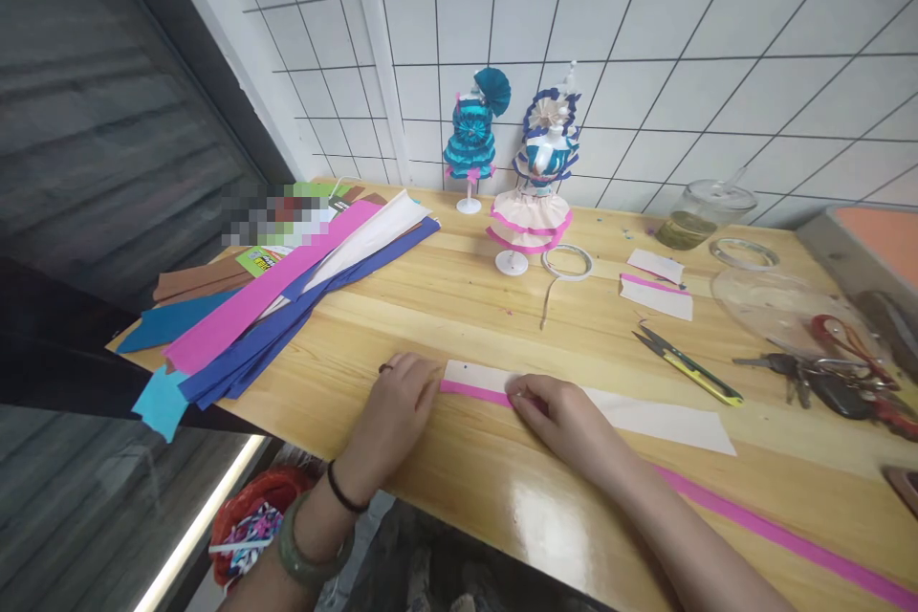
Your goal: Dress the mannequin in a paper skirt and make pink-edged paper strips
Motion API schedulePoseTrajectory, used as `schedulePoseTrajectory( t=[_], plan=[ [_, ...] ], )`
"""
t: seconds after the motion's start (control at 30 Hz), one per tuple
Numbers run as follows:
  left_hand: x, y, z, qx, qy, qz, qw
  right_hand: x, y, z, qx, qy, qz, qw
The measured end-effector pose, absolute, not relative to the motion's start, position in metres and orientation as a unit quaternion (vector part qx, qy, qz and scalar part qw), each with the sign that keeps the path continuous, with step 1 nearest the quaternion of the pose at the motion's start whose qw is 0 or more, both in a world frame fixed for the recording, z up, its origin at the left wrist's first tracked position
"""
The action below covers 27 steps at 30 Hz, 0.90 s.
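A long white crepe paper strip lies on the wooden table, running behind my right hand. A narrow pink strip lines the front edge of its left part, then trails off under my right forearm to the lower right. With thumb and fingers closed, my right hand pinches the two strips where they meet. At the strip's left end, my left hand has its fingers bent and pressed together, the tips at the paper's edge. A dark ring and a green bangle are on the left arm's side.
Crepe paper strips are piled at the left. Two paper-dressed figures stand behind. Tape rolls, short paper pieces, yellow scissors, keys and a glass jar lie rightward. A red scrap basket stands below.
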<state>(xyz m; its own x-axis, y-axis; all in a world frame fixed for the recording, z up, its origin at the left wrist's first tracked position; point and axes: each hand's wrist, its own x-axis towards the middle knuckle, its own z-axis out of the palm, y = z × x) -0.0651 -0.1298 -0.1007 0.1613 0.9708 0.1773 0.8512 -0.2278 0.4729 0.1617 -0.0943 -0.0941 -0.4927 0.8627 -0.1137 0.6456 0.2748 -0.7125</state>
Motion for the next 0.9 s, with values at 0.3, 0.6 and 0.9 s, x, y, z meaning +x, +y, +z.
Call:
schedulePoseTrajectory(
  t=[0.3,0.6,0.9],
  plan=[
    [-0.030,-0.173,-0.126,0.823,0.529,0.200,-0.054,0.163,-0.096,-0.097,-0.485,-0.784,0.357,0.150],
    [-0.030,-0.169,-0.133,0.809,0.558,0.183,-0.025,0.162,-0.094,-0.098,-0.489,-0.779,0.359,0.159],
    [-0.026,-0.167,-0.127,0.804,0.575,0.149,-0.023,0.173,-0.094,-0.097,-0.495,-0.756,0.388,0.179]
  ],
)
